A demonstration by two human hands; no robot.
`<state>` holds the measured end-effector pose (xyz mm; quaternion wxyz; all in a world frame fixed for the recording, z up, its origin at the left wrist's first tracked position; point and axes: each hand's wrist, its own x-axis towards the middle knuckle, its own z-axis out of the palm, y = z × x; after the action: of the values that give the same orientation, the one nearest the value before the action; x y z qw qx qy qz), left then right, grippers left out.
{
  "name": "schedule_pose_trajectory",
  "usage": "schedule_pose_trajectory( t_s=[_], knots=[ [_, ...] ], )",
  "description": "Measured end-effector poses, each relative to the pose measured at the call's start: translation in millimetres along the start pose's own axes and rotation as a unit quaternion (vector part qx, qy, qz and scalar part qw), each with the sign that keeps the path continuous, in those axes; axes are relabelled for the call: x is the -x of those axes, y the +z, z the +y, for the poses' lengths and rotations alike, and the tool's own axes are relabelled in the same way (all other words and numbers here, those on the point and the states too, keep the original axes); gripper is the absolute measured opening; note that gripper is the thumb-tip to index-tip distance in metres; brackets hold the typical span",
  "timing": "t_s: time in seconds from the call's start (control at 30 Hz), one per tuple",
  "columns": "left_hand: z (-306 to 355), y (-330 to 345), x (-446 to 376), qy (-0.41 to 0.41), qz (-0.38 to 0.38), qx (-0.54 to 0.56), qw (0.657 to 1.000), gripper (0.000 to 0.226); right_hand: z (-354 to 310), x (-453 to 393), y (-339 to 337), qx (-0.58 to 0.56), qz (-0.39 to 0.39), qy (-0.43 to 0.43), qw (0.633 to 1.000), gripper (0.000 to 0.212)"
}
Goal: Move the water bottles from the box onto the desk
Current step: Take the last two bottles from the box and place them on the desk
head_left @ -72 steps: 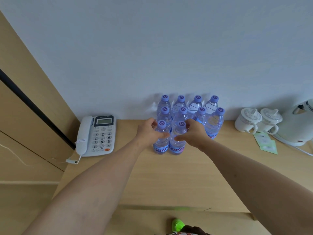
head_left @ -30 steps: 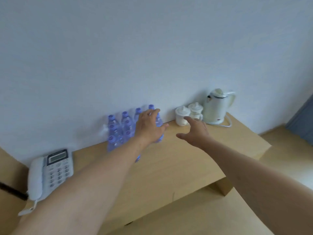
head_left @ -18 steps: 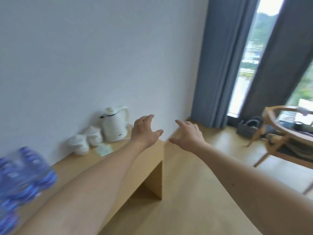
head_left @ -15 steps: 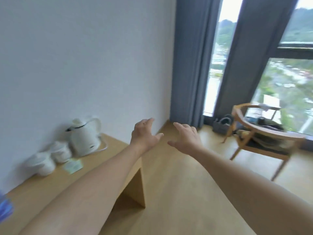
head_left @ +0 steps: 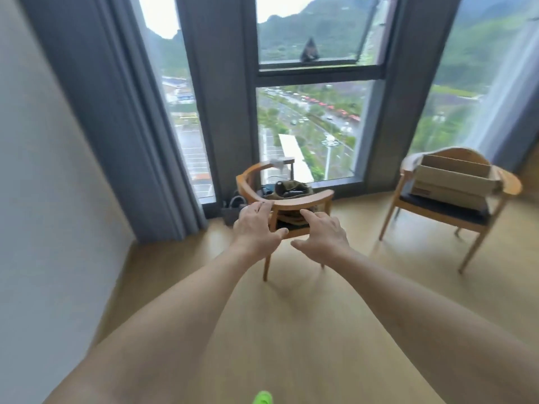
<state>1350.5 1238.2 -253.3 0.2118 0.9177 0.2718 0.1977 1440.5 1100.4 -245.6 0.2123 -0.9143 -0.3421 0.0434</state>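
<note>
A: What is hidden or cut off?
B: The inside of the cardboard box [head_left: 455,182] is not seen, so no water bottles can be made out. The desk is out of view. Both forearms are cropped at the bottom edge. A bright green shape [head_left: 262,398] is clipped at the bottom and cannot be identified.

A: Hands?
B: The left hand [head_left: 256,228] and right hand [head_left: 322,234] are held out side by side, palms down, fingers spread and slightly curled. Nothing is gripped by either. They are seen in front of the near chair [head_left: 287,199], contact with it cannot be told.

A: Where is the box?
B: It is set on the dark seat of the right-hand chair [head_left: 452,205], well apart from the hands. Plain brown cardboard, rectangular, flaps up.

A: Materials, shapes?
B: Both chairs are made of warm wood with curved, hoop-like backrests and slim legs. A dark, soft heap [head_left: 291,189] is piled on the near chair, blurred, not identified. A dark bag-like item [head_left: 232,207] is seen on the floor beside it. The floor [head_left: 291,330] is smooth pale wood. Grey pleated curtains [head_left: 110,118] are hung at the left. The window [head_left: 309,129] is framed in dark metal. The wall [head_left: 38,199] is plain and matte.
</note>
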Motion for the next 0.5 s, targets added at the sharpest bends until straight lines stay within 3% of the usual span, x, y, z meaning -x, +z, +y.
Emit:
schedule_pose_trajectory(
  t_s=[0.23, 0.5],
  knots=[
    [52.8, 92.3, -170.5, 0.099, -0.097, 0.006, 0.990, 0.080, 92.4, -128.1, -24.2, -0.010, 0.051, 0.137, 0.989, 0.077],
    [165.4, 202.6, -321.9, 0.222, -0.158, 0.008, 0.962, 0.077, 233.3, -221.8, -64.5, -0.014, 0.101, 0.299, 0.949, 0.078]
  ],
)
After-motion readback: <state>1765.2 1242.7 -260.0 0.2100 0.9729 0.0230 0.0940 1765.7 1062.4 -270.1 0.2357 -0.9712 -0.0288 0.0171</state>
